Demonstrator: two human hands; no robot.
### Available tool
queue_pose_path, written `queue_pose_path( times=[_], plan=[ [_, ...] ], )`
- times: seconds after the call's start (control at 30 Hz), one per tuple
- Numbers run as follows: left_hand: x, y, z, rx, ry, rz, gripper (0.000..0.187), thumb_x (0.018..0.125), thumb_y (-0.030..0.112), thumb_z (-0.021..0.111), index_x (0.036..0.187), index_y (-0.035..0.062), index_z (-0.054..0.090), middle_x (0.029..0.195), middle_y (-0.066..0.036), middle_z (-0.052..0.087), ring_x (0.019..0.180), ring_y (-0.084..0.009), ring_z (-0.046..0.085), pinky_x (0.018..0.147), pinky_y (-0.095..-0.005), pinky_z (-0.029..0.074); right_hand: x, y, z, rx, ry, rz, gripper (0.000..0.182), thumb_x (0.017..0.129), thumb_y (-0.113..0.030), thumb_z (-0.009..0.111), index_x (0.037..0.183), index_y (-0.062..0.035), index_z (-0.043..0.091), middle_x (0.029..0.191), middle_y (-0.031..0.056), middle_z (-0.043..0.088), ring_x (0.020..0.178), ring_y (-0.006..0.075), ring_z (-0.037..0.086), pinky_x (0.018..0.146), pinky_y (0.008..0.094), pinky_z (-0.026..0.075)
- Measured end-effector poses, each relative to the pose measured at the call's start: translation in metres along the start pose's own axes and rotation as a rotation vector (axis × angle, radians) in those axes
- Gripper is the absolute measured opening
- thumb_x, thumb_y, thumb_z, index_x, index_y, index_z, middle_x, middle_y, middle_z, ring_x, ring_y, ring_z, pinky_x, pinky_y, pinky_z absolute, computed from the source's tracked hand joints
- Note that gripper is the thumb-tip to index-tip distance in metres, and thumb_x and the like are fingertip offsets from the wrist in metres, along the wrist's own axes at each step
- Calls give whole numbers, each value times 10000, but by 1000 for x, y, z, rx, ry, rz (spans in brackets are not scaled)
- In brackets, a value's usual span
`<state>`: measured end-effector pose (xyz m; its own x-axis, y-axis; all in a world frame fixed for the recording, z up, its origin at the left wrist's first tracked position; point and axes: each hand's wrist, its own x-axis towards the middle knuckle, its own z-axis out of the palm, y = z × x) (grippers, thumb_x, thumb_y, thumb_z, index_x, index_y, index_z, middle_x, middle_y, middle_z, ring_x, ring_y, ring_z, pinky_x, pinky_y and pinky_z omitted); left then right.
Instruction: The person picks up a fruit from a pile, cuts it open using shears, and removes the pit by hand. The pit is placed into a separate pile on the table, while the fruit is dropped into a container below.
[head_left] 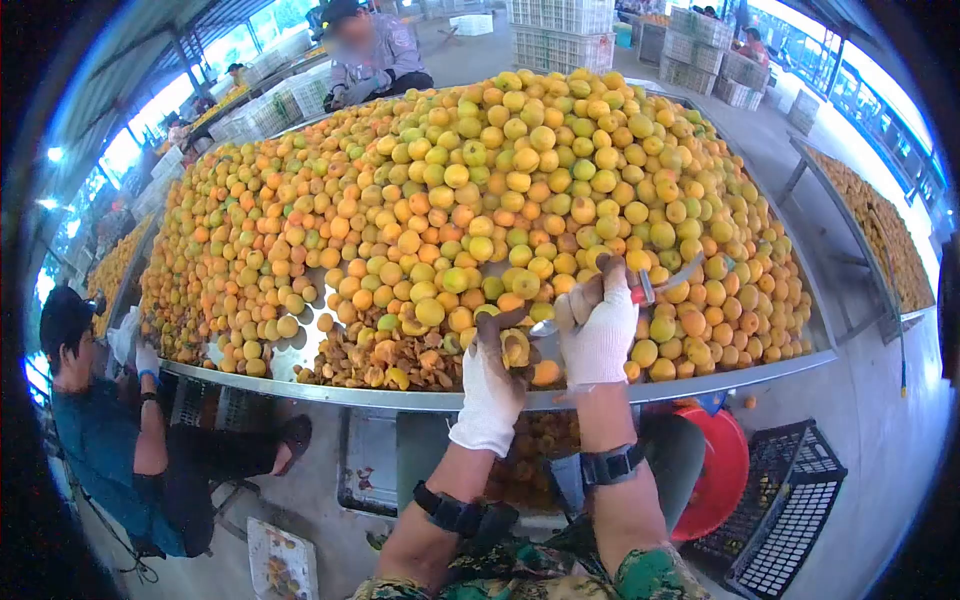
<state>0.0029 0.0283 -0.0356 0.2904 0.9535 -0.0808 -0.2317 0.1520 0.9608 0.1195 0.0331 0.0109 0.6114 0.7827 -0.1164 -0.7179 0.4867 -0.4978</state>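
Observation:
My left hand (490, 390), in a white glove with darkly stained fingers, is closed around a cut apricot (516, 348) at the near edge of the heap. Just to its right, my gloved right hand (600, 330) grips a red-handled tool (642, 290). A curved metal end of it sticks out to the right over the fruit. Near the apricot, a shiny metal tip (543, 328) shows on the left side of this hand. Whole apricots (480, 200) pile high in front of both hands. Left of my left hand lies a mound of split apricot pieces (400, 360).
The metal table (440, 400) has a raised rim. A person (100, 420) sits at its left side and another (375, 55) is across it. Below right are a red basin (715, 470) and a black crate (785, 510). White crates (563, 45) are stacked behind; another fruit table (875, 230) stands right.

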Motion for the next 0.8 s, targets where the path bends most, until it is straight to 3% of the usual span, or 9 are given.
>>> queue_pose_path(
  times=[0.1,0.33,0.4,0.43,0.53,0.63,0.7,0.73,0.8],
  plan=[
    [4,-14,-4,73,44,62,705,896,637,351,1124,-3,537,996,-76,544,806,-154,543,661,-287,474,-16,4,5,-140,-53,-56,159,942,-222,489,929,-65,510,506,-41,294,366,71,220,342,246,195],
    [1,-22,0,-195,71,-23,668,929,590,295,1120,7,557,1007,-98,594,805,-199,587,708,-318,471,-18,28,-12,-313,5,-161,182,919,-216,531,936,-36,509,498,-18,336,347,83,291,311,276,280],
    [-3,-28,4,512,171,425,715,921,615,272,1138,-8,549,1027,-105,599,859,-217,583,751,-332,458,-24,31,-16,-426,-3,-173,185,920,-219,525,941,-36,513,498,-8,336,348,97,302,319,282,302],
    [-2,-27,4,510,171,426,715,921,615,272,1138,-8,549,1027,-105,599,859,-217,583,751,-332,458,-26,29,-13,-427,-4,-175,185,920,-219,525,941,-36,513,498,-8,336,348,97,302,319,282,302],
    [-2,-24,6,59,163,104,555,957,482,328,1092,-11,542,1013,-131,602,861,-240,575,751,-338,455,-27,24,-14,-137,26,-26,182,938,-255,493,922,-74,502,516,-36,305,376,88,253,360,280,257],
    [1,-27,6,396,191,363,344,954,301,382,1010,-9,521,963,-160,592,819,-255,562,694,-348,450,-19,26,-21,74,-12,78,202,927,-225,504,760,-141,427,473,-46,277,337,93,224,332,282,209],
    [3,-34,0,552,227,545,177,912,167,418,941,3,478,859,-149,585,729,-268,544,603,-343,431,-24,22,-22,37,-2,136,194,941,-297,499,879,-113,499,519,-69,229,386,85,200,385,260,179],
    [2,-36,-1,553,229,541,177,912,167,418,941,3,478,859,-149,585,729,-268,544,603,-343,431,-25,20,-20,40,43,174,184,940,-290,501,890,-113,505,516,-70,235,384,83,202,384,259,178],
    [4,-32,-1,734,225,600,543,950,475,411,893,-44,560,865,-94,586,741,-169,529,642,-355,429,-24,20,-18,46,81,207,175,939,-283,503,900,-113,510,513,-72,241,382,81,205,383,258,176]
  ],
)
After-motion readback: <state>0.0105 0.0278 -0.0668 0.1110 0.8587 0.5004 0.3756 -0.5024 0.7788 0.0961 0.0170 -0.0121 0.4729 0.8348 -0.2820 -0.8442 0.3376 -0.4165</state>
